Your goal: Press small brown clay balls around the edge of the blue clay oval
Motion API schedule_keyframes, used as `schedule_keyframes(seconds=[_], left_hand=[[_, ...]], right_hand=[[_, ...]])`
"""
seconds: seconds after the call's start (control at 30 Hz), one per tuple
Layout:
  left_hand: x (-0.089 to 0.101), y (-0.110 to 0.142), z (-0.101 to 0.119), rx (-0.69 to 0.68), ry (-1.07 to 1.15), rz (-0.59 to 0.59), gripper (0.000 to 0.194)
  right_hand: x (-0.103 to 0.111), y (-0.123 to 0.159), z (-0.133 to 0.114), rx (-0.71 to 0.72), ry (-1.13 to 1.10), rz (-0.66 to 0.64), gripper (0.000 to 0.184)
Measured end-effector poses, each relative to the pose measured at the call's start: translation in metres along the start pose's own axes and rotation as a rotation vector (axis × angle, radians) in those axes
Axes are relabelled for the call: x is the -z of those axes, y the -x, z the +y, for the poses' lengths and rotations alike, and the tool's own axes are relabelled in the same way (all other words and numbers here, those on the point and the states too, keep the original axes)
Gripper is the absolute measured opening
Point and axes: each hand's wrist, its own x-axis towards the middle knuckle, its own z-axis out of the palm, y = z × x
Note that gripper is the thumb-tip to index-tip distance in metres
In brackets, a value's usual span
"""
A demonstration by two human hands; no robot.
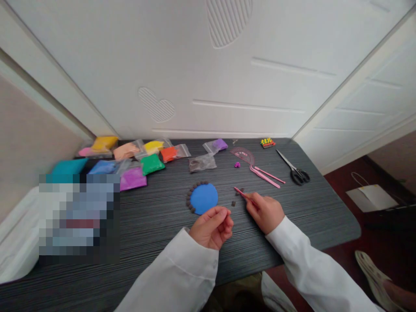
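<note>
A flat blue clay disc (204, 198) lies on the dark striped table (156, 225), its left rim lined with several small dark brown clay bits (190, 203). My left hand (212, 226) hovers just below the disc, fingers pinched on a tiny dark brown clay bit at the fingertips. My right hand (264, 211) is closed round a thin pink tool (242, 193) whose tip points at loose dark clay bits (233, 203) on the table to the right of the disc.
Several bags of coloured clay (152, 164) lie at the back left. A bag of dark clay (202, 163), a purple bag (216, 145), pink modelling tools (264, 174), black scissors (294, 170) and a small colourful piece (267, 142) sit behind. A blurred patch covers the left.
</note>
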Motion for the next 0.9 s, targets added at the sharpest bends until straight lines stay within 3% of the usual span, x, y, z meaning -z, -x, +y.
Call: schedule_keyframes(seconds=[0.3,0.53,0.7,0.9], left_hand=[[0.001,-0.001,-0.002,-0.019,-0.011,-0.017,0.018],[-0.001,0.001,0.002,0.014,-0.007,0.035,0.006],[-0.003,0.001,0.002,0.001,-0.017,-0.038,0.017],[0.001,0.001,0.002,-0.067,-0.016,-0.109,0.023]], right_hand=[[-0.003,-0.006,-0.004,-0.010,-0.016,0.021,0.020],[0.000,-0.003,-0.004,-0.001,-0.045,0.020,0.020],[0.001,-0.009,-0.007,-0.024,-0.081,0.017,0.020],[0.007,-0.006,0.004,-0.158,-0.135,0.091,0.030]])
